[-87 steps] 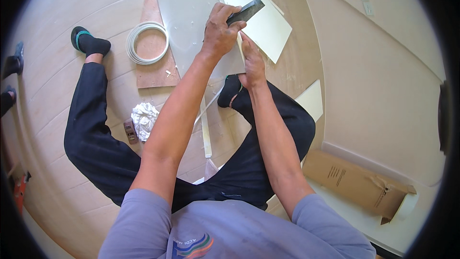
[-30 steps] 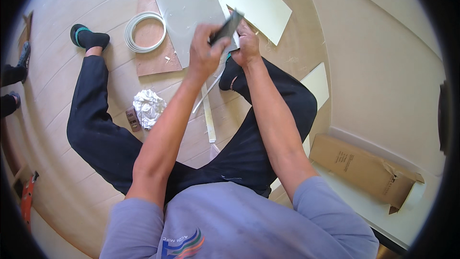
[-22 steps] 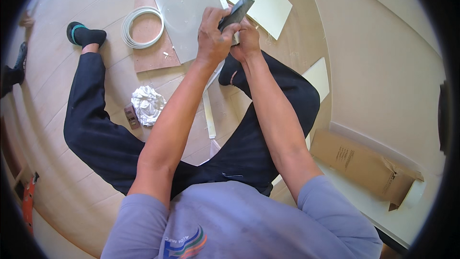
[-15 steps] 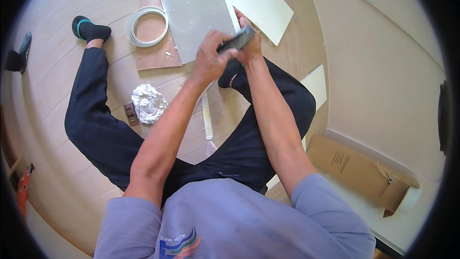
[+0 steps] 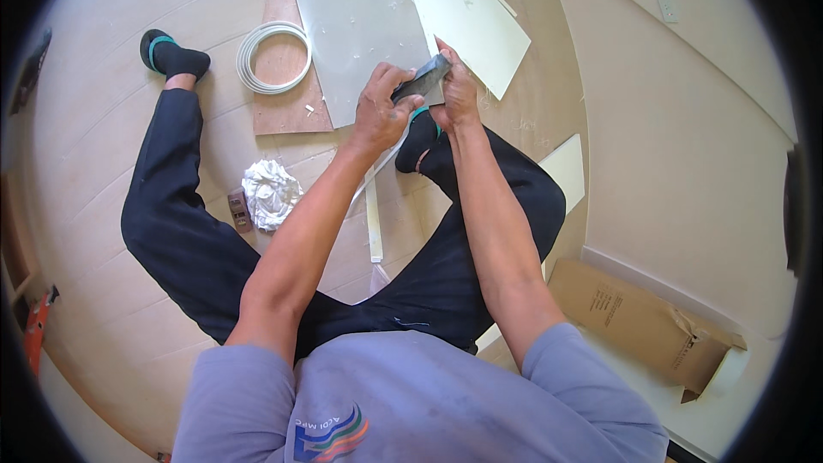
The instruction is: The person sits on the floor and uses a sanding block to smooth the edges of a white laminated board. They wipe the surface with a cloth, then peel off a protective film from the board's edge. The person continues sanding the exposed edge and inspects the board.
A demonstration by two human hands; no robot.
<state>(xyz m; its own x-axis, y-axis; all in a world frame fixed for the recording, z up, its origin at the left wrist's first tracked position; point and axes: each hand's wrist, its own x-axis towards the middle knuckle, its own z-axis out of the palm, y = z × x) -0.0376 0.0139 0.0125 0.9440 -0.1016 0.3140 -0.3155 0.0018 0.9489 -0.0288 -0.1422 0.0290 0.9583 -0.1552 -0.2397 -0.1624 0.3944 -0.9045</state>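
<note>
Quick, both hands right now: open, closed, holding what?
Left hand: closed, holding the dark block.
Right hand: at the edge of the grey panel; grip partly hidden, so open or closed can't be told.

Bright, soft, even light, ringed by a dark fisheye rim.
The floor (image 5: 94, 231) looks palest toward the upper left; the grey panel (image 5: 360, 17) has a milky sheen; the crumpled white bundle (image 5: 273, 195) shines brightest yet keeps its folds. Shadows are faint, straight lines bow outward, edges soften, and the fingers (image 5: 387, 76) look fairly sharp.
</note>
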